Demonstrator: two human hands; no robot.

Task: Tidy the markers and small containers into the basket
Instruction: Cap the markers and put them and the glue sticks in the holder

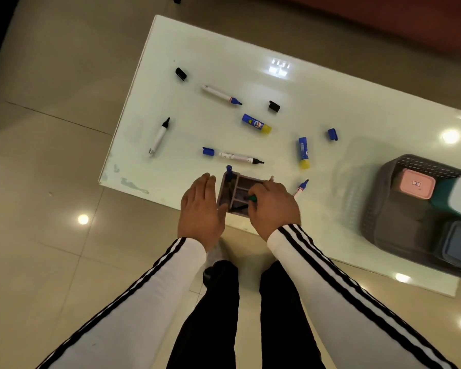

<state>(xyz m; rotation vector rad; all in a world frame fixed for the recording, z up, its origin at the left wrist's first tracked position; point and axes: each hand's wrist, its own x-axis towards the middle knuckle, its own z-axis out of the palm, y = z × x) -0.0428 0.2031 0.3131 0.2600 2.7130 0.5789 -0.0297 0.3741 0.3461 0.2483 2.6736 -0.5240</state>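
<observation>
At the table (330, 102) edge, the left hand (201, 206), fingers straight, steadies the divided container (240, 187); the right hand (273, 206) curls round a green marker (252, 198), seemingly slotting it in. Next comes reaching for the scattered markers (240, 157); the basket (383, 209) sits well apart, rightward.

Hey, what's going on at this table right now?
A person is steadying a small divided organizer with the left hand flat against its side, while the right hand grips a green marker over its compartments. Uncapped markers, glue sticks and loose caps lie scattered on the table. The basket at the right holds small containers.
</observation>
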